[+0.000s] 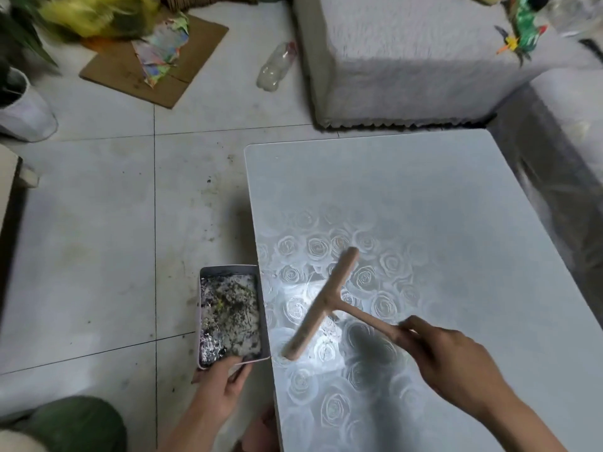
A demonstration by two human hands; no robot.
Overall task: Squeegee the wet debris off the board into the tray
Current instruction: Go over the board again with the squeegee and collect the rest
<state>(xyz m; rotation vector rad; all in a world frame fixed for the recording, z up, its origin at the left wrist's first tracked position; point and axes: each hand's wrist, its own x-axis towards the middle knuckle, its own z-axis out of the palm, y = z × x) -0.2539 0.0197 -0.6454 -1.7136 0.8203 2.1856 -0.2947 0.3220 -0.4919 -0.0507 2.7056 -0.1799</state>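
The right hand [456, 357] grips the handle of the squeegee [326, 298], its blade slanting over the near-left part of the board [424, 207]. The left hand [225, 386] holds the near end of the tray [199, 308], which sits against the board's left edge with wet debris [228, 314] inside.

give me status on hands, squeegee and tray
Right hand grips squeegee handle, blade by board edge. Left hand holds tray at that edge, debris inside. Path clear.
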